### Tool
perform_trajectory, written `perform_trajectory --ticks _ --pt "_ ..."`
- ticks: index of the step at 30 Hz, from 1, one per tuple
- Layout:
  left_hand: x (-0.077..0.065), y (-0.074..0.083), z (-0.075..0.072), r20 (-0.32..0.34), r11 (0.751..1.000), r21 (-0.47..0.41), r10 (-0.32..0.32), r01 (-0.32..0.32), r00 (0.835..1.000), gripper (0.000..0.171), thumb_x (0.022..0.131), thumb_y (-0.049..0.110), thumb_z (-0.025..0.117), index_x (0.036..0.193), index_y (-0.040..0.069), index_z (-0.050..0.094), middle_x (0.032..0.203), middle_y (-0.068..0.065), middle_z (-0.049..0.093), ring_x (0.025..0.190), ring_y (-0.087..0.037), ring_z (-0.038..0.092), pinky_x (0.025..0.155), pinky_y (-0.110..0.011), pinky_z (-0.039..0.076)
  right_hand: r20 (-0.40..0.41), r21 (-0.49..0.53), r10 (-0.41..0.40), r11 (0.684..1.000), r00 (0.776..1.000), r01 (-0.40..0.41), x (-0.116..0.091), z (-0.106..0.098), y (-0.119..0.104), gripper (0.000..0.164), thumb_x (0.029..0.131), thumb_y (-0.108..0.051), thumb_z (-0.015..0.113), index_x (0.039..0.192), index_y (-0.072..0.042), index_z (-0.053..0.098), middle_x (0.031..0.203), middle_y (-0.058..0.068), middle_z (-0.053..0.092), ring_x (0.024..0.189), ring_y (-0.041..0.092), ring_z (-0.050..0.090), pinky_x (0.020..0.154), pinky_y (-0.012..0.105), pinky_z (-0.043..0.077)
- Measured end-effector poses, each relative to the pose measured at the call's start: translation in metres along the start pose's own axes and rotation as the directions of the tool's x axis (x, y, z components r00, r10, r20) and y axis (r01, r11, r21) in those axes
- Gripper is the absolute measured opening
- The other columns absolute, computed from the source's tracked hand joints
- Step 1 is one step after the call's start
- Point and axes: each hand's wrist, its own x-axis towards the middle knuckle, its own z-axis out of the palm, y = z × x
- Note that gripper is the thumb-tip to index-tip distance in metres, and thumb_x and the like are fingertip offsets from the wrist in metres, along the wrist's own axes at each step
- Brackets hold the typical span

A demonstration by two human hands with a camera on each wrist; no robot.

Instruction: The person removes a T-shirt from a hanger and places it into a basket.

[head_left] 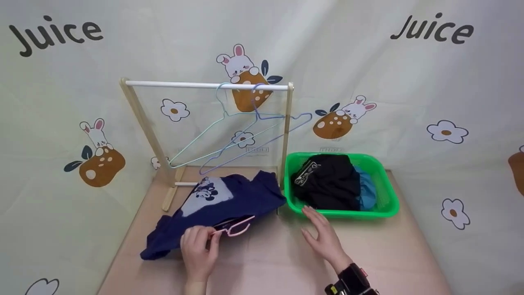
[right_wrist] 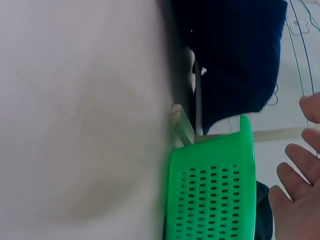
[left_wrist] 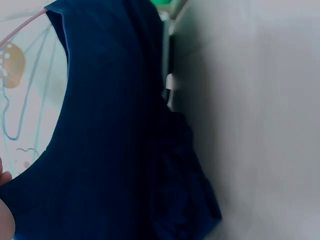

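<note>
A navy T-shirt with a pale cartoon print hangs tilted in front of the rack. At its neckline my left hand pinches a pink hanger, whose hook sticks out toward the right; the rest of the hanger is hidden by the cloth. The left wrist view is filled mostly by the T-shirt, with only a bit of the hand at the edge. My right hand is in the air before the green basket, fingers extended and holding nothing. The right wrist view shows that hand beside the basket wall.
A wooden rack with a white bar stands at the back left. On the bar hang a mint hanger and a purple hanger, both bare. The green basket at right holds black clothing and a blue cloth.
</note>
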Motion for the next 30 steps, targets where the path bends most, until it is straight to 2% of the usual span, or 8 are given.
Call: perform_trajectory --ticks 5,9,13,17,23,27,30 --pt "0.006 0.009 0.003 -0.036 0.999 -0.017 0.044 -0.045 0.998 0.039 0.098 0.039 0.06 0.073 0.008 0.063 0.074 -0.001 0.056 0.066 -0.024 0.049 0.065 -0.037 0.032 0.044 -0.024 -0.061 0.998 0.997 0.062 0.001 0.009 -0.009 0.077 0.079 -0.009 0.082 0.147 -0.005 0.046 0.153 0.013 0.041 0.138 0.034 0.039 0.104 0.056 0.036" --pt "0.008 0.013 0.004 -0.043 0.998 -0.038 0.055 -0.057 0.998 0.04 0.098 0.04 0.06 0.073 0.009 0.063 0.074 0.0 0.056 0.066 -0.023 0.05 0.066 -0.036 0.032 0.03 -0.039 -0.104 0.994 0.994 0.106 0.005 0.015 -0.013 0.083 0.077 -0.009 0.083 0.15 -0.007 0.043 0.154 0.014 0.039 0.14 0.035 0.036 0.105 0.056 0.035" --pt "0.008 0.017 0.006 -0.039 0.995 -0.084 0.049 -0.052 0.998 0.036 0.097 0.038 0.062 0.074 0.01 0.063 0.075 0.0 0.056 0.068 -0.022 0.05 0.067 -0.035 0.032 0.002 -0.046 -0.159 0.986 0.987 0.159 0.009 0.02 -0.014 0.077 0.08 -0.01 0.081 0.148 -0.008 0.045 0.15 0.017 0.044 0.137 0.039 0.038 0.104 0.056 0.035" --pt "0.007 0.019 0.01 -0.026 0.991 -0.129 0.039 -0.042 0.999 0.034 0.097 0.036 0.063 0.075 0.01 0.063 0.075 0.002 0.056 0.068 -0.019 0.05 0.069 -0.033 0.032 -0.023 -0.022 -0.19 0.982 0.982 0.189 0.009 0.023 -0.012 0.06 0.083 -0.005 0.077 0.139 -0.01 0.057 0.139 0.013 0.055 0.127 0.039 0.049 0.101 0.051 0.039" --pt "0.005 0.018 0.015 -0.006 0.986 -0.167 0.002 -0.003 1.0 0.034 0.097 0.037 0.062 0.075 0.011 0.063 0.073 0.004 0.055 0.068 -0.018 0.049 0.069 -0.033 0.034 0.009 0.051 -0.146 0.988 0.989 0.145 0.003 0.019 -0.009 0.029 0.09 -0.003 0.068 0.116 -0.016 0.072 0.112 -0.003 0.07 0.105 0.021 0.063 0.089 0.039 0.049" --pt "0.006 0.018 0.016 0.012 0.985 -0.17 -0.008 0.01 1.0 0.029 0.096 0.033 0.064 0.078 0.011 0.066 0.076 0.003 0.058 0.07 -0.019 0.052 0.07 -0.033 0.036 0.004 0.073 -0.084 0.994 0.996 0.083 -0.001 0.013 -0.007 0.025 0.092 -0.004 0.065 0.111 -0.017 0.074 0.108 -0.005 0.071 0.101 0.019 0.066 0.085 0.04 0.053" --pt "0.008 0.016 0.015 0.018 0.986 -0.167 -0.007 0.01 1.0 0.025 0.096 0.029 0.066 0.081 0.01 0.068 0.079 0.001 0.061 0.072 -0.021 0.055 0.071 -0.034 0.038 -0.06 0.076 -0.022 0.997 0.998 0.026 -0.002 0.006 -0.002 0.023 0.093 -0.001 0.063 0.108 -0.015 0.074 0.105 -0.001 0.072 0.099 0.02 0.067 0.083 0.037 0.053"
